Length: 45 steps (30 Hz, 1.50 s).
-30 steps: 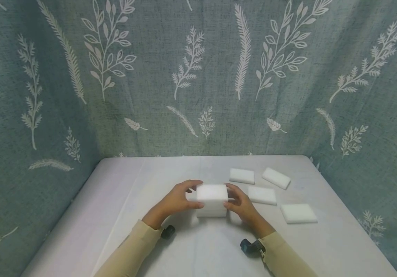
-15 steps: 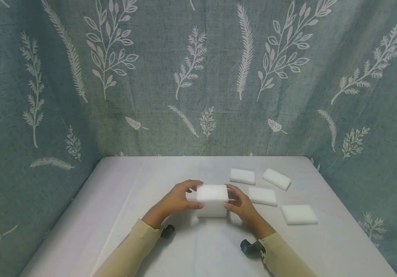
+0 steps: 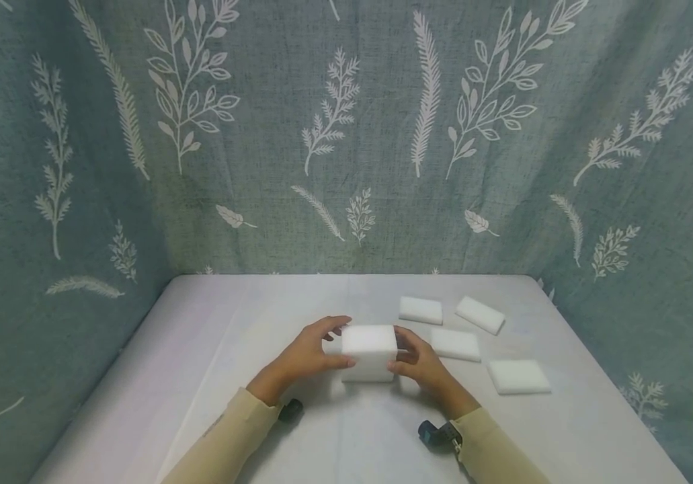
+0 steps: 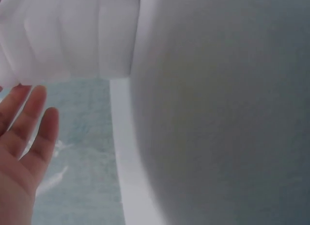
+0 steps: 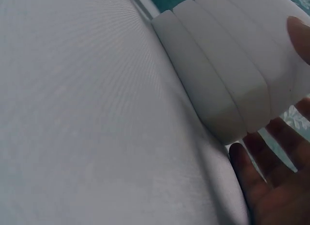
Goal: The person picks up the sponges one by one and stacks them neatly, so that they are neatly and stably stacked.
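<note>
A stack of white sponges stands upright on the table, its layers parted by thin seams in both wrist views. My left hand holds the stack's left side, thumb at the near edge and index finger at the far corner. On the opposite side my right hand holds it the same way, its thumb by the near right edge. The fingers of the left hand show below the stack in the left wrist view. In the right wrist view, the right thumb and several fingers lie about the stack.
Several loose white sponges lie flat to the right: one at the back, one tilted, one beside the right hand and one farther right. A leaf-patterned curtain encloses the white table behind and at both sides.
The stack and both hands stay almost in place. The right index finger and thumb have shifted slightly at the stack's edge; the whole view drifts a little.
</note>
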Each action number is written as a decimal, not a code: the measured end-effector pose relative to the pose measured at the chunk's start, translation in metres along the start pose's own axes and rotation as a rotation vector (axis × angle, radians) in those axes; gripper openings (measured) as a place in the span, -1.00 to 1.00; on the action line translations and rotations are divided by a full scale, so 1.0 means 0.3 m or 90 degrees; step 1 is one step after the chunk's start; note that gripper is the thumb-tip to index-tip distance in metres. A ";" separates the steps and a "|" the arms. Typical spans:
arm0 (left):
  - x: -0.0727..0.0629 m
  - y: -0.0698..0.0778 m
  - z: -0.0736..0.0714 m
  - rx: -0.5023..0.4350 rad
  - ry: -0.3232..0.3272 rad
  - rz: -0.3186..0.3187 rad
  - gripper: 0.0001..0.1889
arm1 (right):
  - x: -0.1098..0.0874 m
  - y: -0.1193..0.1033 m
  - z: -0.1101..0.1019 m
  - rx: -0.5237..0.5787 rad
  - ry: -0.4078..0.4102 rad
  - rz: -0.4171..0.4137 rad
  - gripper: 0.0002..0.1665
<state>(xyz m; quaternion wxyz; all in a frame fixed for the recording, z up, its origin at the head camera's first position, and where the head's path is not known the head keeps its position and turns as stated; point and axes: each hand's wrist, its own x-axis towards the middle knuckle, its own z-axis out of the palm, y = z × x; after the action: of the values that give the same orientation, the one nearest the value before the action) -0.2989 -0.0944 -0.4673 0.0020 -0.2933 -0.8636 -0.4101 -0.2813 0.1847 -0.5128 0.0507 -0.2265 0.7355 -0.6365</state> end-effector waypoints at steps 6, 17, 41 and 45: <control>-0.011 0.002 0.001 -0.021 0.042 -0.001 -0.19 | 0.012 0.004 -0.031 -0.044 -0.031 0.035 -0.01; -0.044 -0.011 0.028 -0.139 0.058 -0.058 -0.29 | -0.051 -0.024 -0.156 -0.214 -0.084 0.008 -0.24; -0.032 0.042 0.016 -0.237 0.039 -0.060 -0.41 | -0.105 -0.117 -0.427 -0.521 0.026 0.050 -0.40; -0.021 0.003 0.029 -0.234 0.045 -0.068 -0.39 | -0.096 -0.096 -0.442 -0.562 0.005 0.043 -0.43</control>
<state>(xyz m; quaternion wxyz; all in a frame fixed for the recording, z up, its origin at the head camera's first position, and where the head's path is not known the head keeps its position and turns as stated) -0.2912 -0.0909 -0.4741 -0.0431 -0.2282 -0.7879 -0.5703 -0.2962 0.3148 -0.4669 -0.0331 -0.2002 0.9440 -0.2601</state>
